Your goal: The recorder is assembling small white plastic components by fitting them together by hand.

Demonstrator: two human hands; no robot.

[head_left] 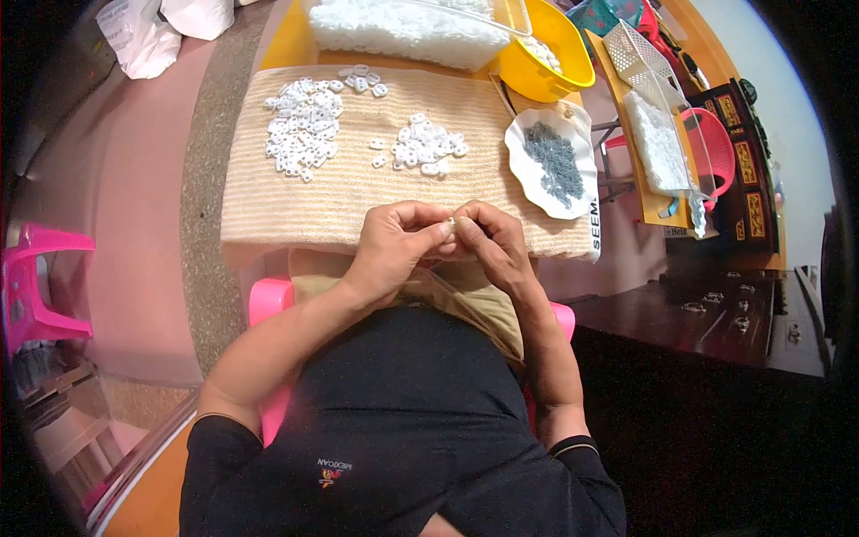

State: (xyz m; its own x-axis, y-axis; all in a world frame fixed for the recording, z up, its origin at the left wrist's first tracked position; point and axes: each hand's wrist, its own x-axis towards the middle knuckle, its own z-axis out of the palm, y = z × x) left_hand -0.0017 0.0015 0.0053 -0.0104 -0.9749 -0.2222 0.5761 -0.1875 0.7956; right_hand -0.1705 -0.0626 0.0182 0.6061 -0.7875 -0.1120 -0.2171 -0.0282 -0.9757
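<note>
Close together over the near edge of a striped beige cloth (353,204), my left hand (391,243) and my right hand (497,246) meet at their fingertips. Both are pinched round something tiny and pale, mostly hidden by the thumbs and too small to name. Beyond them lies a heap of small white plastic pieces with holes (429,146). A larger pile of flat white pieces (304,127) spreads at the far left, with several loose white pieces (362,80) beside it. To the right, a scalloped white dish (519,143) carries many small dark grey parts (557,166).
A clear bin of white pieces (403,34) stands at the back, beside a yellow basin (548,87). Further right are a white perforated basket (629,52) and a clear tray of white pieces (656,148). A pink stool (45,246) stands left; dark furniture (698,313) right.
</note>
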